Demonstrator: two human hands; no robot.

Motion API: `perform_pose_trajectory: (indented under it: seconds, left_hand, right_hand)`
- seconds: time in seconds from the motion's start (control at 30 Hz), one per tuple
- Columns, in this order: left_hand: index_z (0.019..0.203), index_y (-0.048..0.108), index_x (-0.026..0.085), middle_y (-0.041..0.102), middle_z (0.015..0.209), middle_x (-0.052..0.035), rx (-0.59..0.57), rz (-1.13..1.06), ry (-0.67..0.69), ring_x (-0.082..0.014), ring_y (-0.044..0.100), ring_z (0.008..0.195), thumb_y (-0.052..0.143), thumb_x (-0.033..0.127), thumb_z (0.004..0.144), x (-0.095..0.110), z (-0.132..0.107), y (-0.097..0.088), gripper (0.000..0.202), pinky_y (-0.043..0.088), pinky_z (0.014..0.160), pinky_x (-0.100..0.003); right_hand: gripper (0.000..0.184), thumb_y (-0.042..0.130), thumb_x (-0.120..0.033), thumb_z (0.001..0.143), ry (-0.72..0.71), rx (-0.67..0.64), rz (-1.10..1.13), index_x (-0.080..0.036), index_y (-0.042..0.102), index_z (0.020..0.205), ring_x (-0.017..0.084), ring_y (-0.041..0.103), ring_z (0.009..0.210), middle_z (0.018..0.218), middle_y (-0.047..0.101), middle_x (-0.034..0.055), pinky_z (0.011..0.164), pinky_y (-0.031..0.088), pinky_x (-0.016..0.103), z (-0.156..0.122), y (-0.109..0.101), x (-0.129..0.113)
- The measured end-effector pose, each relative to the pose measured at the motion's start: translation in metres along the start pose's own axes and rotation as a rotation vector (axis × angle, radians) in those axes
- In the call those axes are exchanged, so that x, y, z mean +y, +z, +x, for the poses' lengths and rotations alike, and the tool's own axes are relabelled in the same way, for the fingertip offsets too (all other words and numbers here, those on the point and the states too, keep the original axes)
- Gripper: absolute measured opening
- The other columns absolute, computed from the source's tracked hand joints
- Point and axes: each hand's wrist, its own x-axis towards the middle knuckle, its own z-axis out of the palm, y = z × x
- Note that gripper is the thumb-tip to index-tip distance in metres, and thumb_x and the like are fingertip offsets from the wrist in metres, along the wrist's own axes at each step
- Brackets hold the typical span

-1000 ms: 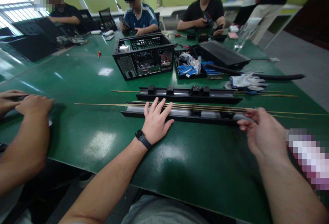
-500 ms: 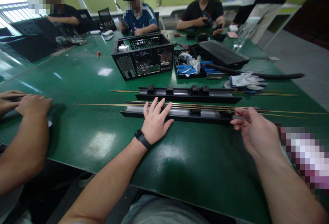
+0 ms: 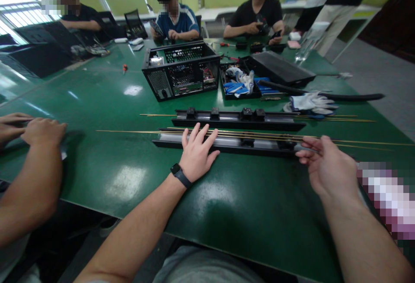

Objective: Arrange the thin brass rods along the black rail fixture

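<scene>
1. Rods, brass-coloured, are running lengthwise over near black channel, roughly along table near edge, sticking out past both channel ends.
2. Left hand is lying spread wide, palm down, fingers crossing rods and channel left of its middle.
3. Right hand is pinching rods narrowly around channel's right end.
4. Far black channel is lying just behind, carrying small black blocks.
5. Computer case is sitting farther toward far edge.
</scene>
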Motion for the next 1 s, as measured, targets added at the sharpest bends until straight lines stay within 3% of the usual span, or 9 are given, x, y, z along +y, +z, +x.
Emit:
perform_pose_trajectory:
  seconds: [0.13, 0.27, 0.37, 0.5, 0.6, 0.77, 1.0]
  left_hand:
    - [0.176, 0.071, 0.030, 0.062, 0.188, -0.0186, -0.002, 0.004, -0.001, -0.0474, 0.046, 0.183, 0.081, 0.035, 0.113, 0.000, 0.000, -0.001, 0.064, 0.029, 0.150, -0.078]
    - [0.176, 0.071, 0.030, 0.061, 0.188, -0.0189, -0.004, 0.001, -0.002, -0.0475, 0.046, 0.183, 0.081, 0.035, 0.112, 0.000, 0.000, -0.001, 0.065, 0.031, 0.150, -0.078]
    - [0.177, 0.070, 0.030, 0.062, 0.188, -0.0188, -0.004, 0.001, -0.002, -0.0473, 0.047, 0.183, 0.082, 0.035, 0.112, 0.000, 0.000, -0.001, 0.066, 0.032, 0.149, -0.078]
    - [0.175, 0.071, 0.030, 0.062, 0.188, -0.0187, -0.002, 0.005, -0.005, -0.0473, 0.047, 0.183, 0.082, 0.034, 0.112, 0.001, 0.000, -0.001, 0.065, 0.031, 0.150, -0.078]
    - [0.176, 0.071, 0.030, 0.061, 0.189, -0.0184, -0.010, 0.003, -0.007, -0.0473, 0.046, 0.183, 0.082, 0.034, 0.112, 0.001, 0.000, -0.002, 0.065, 0.030, 0.150, -0.078]
    - [0.177, 0.070, 0.029, 0.060, 0.189, -0.0194, -0.018, -0.007, -0.007, -0.0480, 0.046, 0.183, 0.081, 0.035, 0.112, 0.002, 0.001, -0.003, 0.066, 0.031, 0.150, -0.078]
    - [0.176, 0.071, 0.031, 0.062, 0.188, -0.0188, -0.001, -0.009, -0.008, -0.0476, 0.047, 0.183, 0.081, 0.034, 0.112, 0.002, 0.000, -0.002, 0.065, 0.029, 0.150, -0.079]
  right_hand:
    - [0.024, 0.071, -0.031, 0.114, 0.001, 0.017, -0.003, -0.016, 0.079, 0.097, 0.010, 0.070, 0.057, 0.109, 0.084, 0.0107, 0.045, 0.049, 0.018, 0.000, 0.000, -0.002]
    - [0.023, 0.066, -0.029, 0.115, -0.018, 0.008, -0.020, -0.016, 0.079, 0.099, 0.011, 0.069, 0.055, 0.095, 0.079, 0.0068, 0.044, 0.048, 0.018, 0.000, -0.001, -0.001]
    - [0.022, 0.077, -0.039, 0.110, -0.054, -0.015, -0.026, -0.018, 0.079, 0.102, 0.013, 0.069, 0.055, 0.088, 0.076, 0.0044, 0.045, 0.048, 0.019, 0.001, -0.003, 0.003]
    - [0.039, 0.090, -0.056, 0.099, -0.081, -0.060, -0.060, -0.018, 0.081, 0.098, 0.012, 0.069, 0.056, 0.091, 0.078, 0.0059, 0.046, 0.048, 0.019, 0.001, -0.004, 0.009]
    - [0.044, 0.094, -0.059, 0.094, -0.093, -0.098, -0.077, -0.017, 0.084, 0.095, 0.011, 0.069, 0.058, 0.099, 0.081, 0.0094, 0.047, 0.048, 0.018, -0.001, -0.003, 0.010]
    - [0.040, 0.094, -0.053, 0.099, -0.046, -0.093, -0.055, -0.015, 0.084, 0.094, 0.011, 0.069, 0.058, 0.101, 0.082, 0.0118, 0.048, 0.049, 0.019, -0.007, 0.000, 0.002]
    - [0.030, 0.074, -0.034, 0.114, -0.001, -0.047, -0.012, -0.014, 0.082, 0.093, 0.011, 0.069, 0.057, 0.098, 0.082, 0.0111, 0.047, 0.049, 0.018, -0.010, 0.005, -0.005]
